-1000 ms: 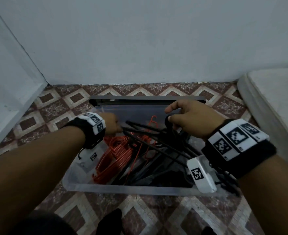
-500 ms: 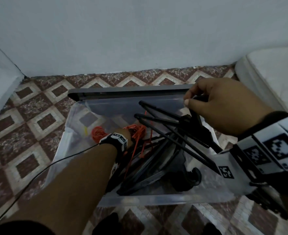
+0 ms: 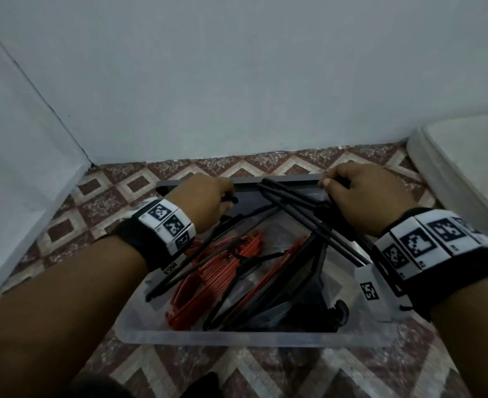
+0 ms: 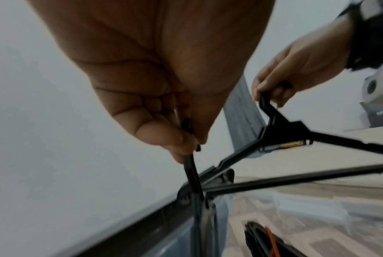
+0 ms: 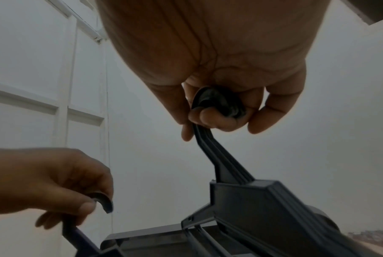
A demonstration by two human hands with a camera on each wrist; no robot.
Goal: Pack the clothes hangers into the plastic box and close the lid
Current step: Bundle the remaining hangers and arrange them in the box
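Both grips are closed on hooks: my right hand [image 3: 369, 196] pinches the hook of a bundle of black hangers [image 3: 308, 214], my left hand [image 3: 205, 202] that of another black hanger [image 4: 192, 175], both raised over the far end of the clear plastic box [image 3: 251, 338], where orange hangers [image 3: 217, 271] already lie. Packing is mid-step; next, I judge, both must be lowered flat below the rim. Lid is hard to identify; the dark bar [image 3: 288, 179] beyond may be it.

clear glossy plastic box [image 3: 254, 337], matt blk plastic hangers [image 3: 303, 202]
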